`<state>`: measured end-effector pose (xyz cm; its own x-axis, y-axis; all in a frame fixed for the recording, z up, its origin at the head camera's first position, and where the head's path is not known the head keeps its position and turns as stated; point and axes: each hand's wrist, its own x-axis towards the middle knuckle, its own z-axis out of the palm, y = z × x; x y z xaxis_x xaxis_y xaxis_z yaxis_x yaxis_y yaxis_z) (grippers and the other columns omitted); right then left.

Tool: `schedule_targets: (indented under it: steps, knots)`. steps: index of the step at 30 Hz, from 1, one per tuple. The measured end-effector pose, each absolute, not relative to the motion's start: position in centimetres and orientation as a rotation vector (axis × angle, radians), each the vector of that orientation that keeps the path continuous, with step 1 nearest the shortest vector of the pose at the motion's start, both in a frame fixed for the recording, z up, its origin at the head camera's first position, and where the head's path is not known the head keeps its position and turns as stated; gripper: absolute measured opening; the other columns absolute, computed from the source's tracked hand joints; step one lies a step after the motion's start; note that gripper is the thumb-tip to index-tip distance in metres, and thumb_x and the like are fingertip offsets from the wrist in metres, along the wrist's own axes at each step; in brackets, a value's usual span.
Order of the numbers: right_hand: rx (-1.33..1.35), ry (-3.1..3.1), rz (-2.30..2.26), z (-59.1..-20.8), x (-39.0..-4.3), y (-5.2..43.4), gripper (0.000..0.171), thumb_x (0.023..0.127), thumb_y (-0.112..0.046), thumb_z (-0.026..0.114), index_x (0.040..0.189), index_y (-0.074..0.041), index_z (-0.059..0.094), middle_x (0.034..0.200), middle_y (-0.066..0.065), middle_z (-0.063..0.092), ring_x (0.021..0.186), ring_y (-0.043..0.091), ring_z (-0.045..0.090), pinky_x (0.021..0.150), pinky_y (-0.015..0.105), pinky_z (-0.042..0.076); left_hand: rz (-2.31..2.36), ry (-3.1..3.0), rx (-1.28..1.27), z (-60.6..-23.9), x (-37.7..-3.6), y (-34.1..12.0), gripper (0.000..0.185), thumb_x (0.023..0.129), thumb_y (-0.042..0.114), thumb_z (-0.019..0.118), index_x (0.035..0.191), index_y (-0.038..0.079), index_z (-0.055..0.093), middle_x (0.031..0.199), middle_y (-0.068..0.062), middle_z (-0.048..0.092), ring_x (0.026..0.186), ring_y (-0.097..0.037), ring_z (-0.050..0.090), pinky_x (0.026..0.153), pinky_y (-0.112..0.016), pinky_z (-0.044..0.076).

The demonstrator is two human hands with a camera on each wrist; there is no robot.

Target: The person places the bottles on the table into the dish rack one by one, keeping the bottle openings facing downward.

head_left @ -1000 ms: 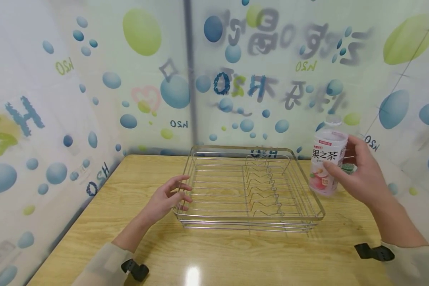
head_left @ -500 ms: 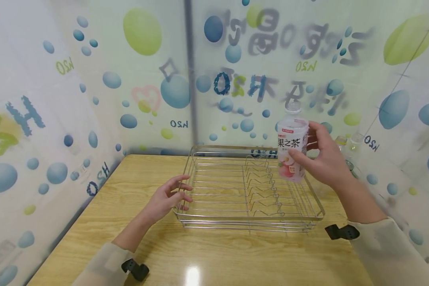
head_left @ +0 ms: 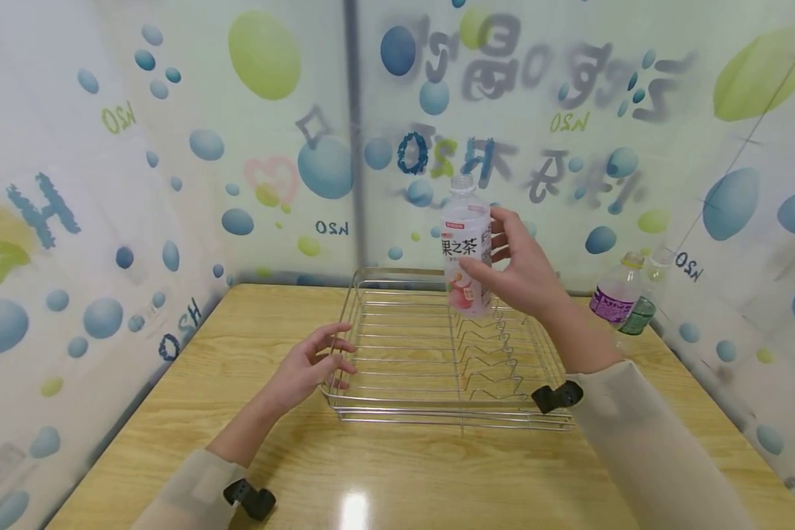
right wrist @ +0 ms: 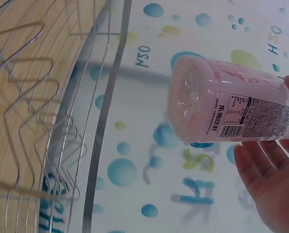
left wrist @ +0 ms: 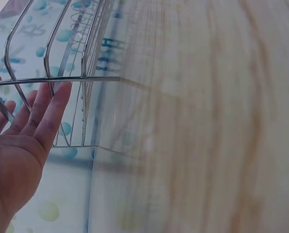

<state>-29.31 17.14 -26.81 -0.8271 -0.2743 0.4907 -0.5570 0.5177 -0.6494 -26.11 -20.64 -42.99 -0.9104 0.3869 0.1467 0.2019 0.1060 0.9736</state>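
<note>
My right hand (head_left: 522,269) holds a pink-labelled drink bottle (head_left: 467,269) upright above the wire rack (head_left: 404,401). Thumb in front and fingers round the far side, it grips the label area. In the right wrist view, the clear base of the bottle (right wrist: 185,102) shows, apart from the rack's wires. At the rack's left end, my left hand (head_left: 308,368) holds the side rim. The left wrist view has the fingers of that hand (left wrist: 32,116) among the side wires, with the thumb mostly cut off by the frame.
Behind my right forearm, a purple-labelled bottle (head_left: 612,302) and a green-labelled bottle (head_left: 639,316) stand at the back right. The wood-patterned table (head_left: 397,471) meets patterned curtains (head_left: 291,243) at the back and sides. Zigzag wire dividers (head_left: 486,368) rise inside the rack.
My right hand has carried the pink-labelled bottle leftward and slightly up, from beside the rack to above it. The two bottles at the right have come into view. My left hand stays put.
</note>
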Motion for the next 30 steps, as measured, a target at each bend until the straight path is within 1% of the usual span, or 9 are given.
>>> schedule_targets:
  steps: [4,10,17,22,26,30]
  knots:
    - [0.713,-2.452,1.291,-27.1,-30.9,15.3,0.080,0.101,-0.032,0.077,0.166,-0.012,0.034,0.136,0.016,0.056,0.112,0.032,0.058,0.101,0.045,0.053,1.925,2.217,0.617,-43.0,-26.2,-20.7,0.057,0.110,0.002,0.052,0.166,0.008,0.040,0.149,-0.042,0.049,0.110,-0.034,0.075,0.083,-0.047,0.071]
    - [0.711,-2.468,1.378,-27.9,-33.1,12.9,0.078,0.102,-0.033,0.077,0.164,-0.014,0.034,0.136,0.016,0.055,0.113,0.031,0.059,0.100,0.044,0.056,1.934,2.192,0.625,-43.0,-26.3,-20.8,0.057,0.111,0.004,0.053,0.166,0.007,0.040,0.149,-0.042,0.047,0.111,-0.033,0.075,0.085,-0.047,0.071]
    - [0.703,-2.492,1.464,-29.4,-35.2,10.8,0.077,0.102,-0.035,0.078,0.164,-0.017,0.035,0.134,0.014,0.056,0.113,0.031,0.059,0.097,0.045,0.057,1.941,2.176,0.610,-42.9,-26.1,-20.7,0.058,0.110,0.006,0.055,0.166,0.010,0.040,0.150,-0.039,0.050,0.112,-0.035,0.074,0.085,-0.046,0.071]
    - [0.664,-2.512,1.515,-30.0,-36.0,9.9,0.077,0.102,-0.038,0.078,0.163,-0.019,0.035,0.135,0.013,0.056,0.116,0.031,0.059,0.099,0.046,0.057,1.945,2.173,0.606,-43.0,-26.2,-20.7,0.058,0.110,0.006,0.055,0.166,0.012,0.041,0.150,-0.038,0.050,0.113,-0.036,0.074,0.085,-0.046,0.071]
    - [0.668,-2.493,1.560,-30.2,-36.3,9.5,0.077,0.101,-0.035,0.078,0.164,-0.019,0.036,0.136,0.014,0.055,0.116,0.032,0.059,0.099,0.047,0.057,1.937,2.184,0.584,-42.9,-26.2,-20.6,0.058,0.110,0.006,0.056,0.166,0.014,0.042,0.150,-0.036,0.052,0.114,-0.036,0.074,0.086,-0.047,0.071]
    - [0.677,-2.481,1.574,-30.5,-36.5,9.3,0.077,0.101,-0.034,0.079,0.164,-0.018,0.037,0.137,0.014,0.056,0.117,0.032,0.059,0.101,0.048,0.056,1.936,2.186,0.572,-42.9,-26.2,-20.7,0.058,0.110,0.006,0.057,0.166,0.012,0.042,0.149,-0.036,0.052,0.113,-0.035,0.074,0.086,-0.047,0.070]
